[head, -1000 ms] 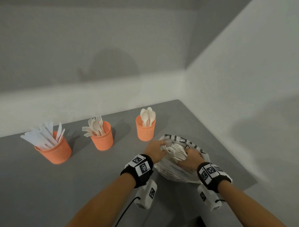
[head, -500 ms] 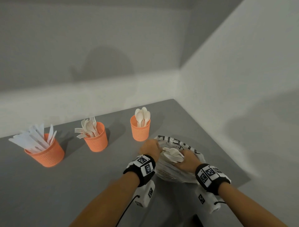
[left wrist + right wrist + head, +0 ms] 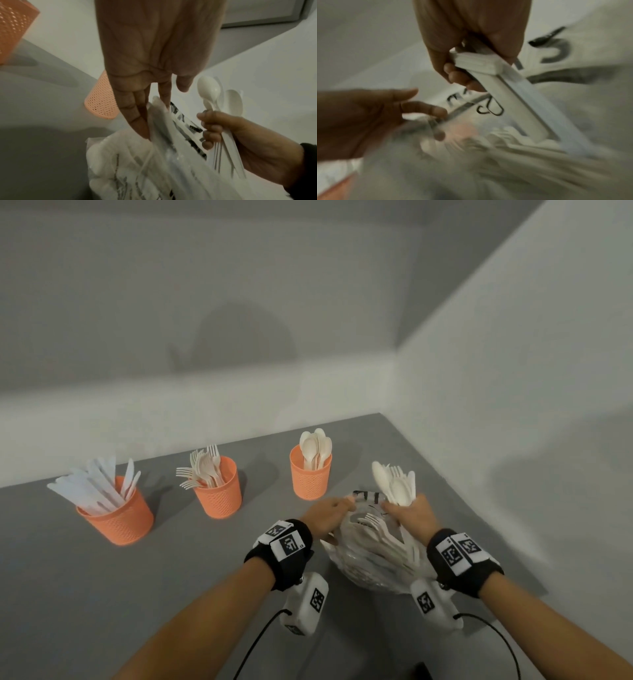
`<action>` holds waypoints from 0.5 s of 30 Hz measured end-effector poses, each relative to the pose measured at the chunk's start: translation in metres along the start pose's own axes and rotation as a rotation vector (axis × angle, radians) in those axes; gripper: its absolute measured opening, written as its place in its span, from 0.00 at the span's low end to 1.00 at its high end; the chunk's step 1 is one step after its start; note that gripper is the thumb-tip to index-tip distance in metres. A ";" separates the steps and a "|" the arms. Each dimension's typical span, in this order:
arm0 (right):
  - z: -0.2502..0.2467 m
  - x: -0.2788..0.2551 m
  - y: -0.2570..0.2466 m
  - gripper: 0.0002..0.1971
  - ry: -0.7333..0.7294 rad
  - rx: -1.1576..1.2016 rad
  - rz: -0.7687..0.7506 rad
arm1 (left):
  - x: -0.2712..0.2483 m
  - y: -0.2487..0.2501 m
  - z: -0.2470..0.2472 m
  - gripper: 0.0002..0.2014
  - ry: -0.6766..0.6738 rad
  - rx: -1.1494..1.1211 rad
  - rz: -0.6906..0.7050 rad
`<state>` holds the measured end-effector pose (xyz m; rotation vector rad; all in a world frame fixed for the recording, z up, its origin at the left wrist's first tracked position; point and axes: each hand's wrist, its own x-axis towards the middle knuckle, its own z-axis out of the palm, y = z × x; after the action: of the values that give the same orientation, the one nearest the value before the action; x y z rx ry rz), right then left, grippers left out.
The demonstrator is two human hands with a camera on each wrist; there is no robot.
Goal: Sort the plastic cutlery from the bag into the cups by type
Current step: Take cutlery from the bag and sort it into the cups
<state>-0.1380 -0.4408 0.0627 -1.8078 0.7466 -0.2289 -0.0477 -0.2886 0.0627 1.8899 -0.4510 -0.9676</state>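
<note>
A clear plastic bag (image 3: 368, 559) with black print lies on the grey table and still holds white forks. My right hand (image 3: 412, 513) grips a bunch of white cutlery (image 3: 394, 484), spoon bowls and fork tines up, just above the bag's mouth. The spoons (image 3: 211, 89) show in the left wrist view, their handles (image 3: 505, 81) in the right wrist view. My left hand (image 3: 327, 517) pinches the bag's rim (image 3: 156, 108) on the left. Three orange cups stand behind: knives (image 3: 114, 511), forks (image 3: 219, 491), spoons (image 3: 310, 475).
The table (image 3: 171, 577) sits in a corner, with white walls along its back and right edges. The spoon cup is nearest the bag, just left of and behind it. Cables run from both wrist cameras toward me.
My right hand has lifted the bunch of cutlery up out of the bag's mouth. My left hand has stayed at the bag's rim.
</note>
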 end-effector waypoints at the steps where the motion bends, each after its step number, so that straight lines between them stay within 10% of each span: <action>1: 0.000 0.002 -0.008 0.12 0.013 0.063 -0.006 | -0.004 0.000 -0.003 0.20 -0.024 -0.048 -0.006; 15: 0.130 -0.007 -0.087 0.13 -0.225 0.590 -0.067 | -0.063 -0.057 -0.064 0.24 0.042 -0.874 -0.172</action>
<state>-0.0468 -0.3183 0.0949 -1.2692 0.4010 -0.2535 -0.0417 -0.1825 0.0573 1.1524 0.1642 -1.0102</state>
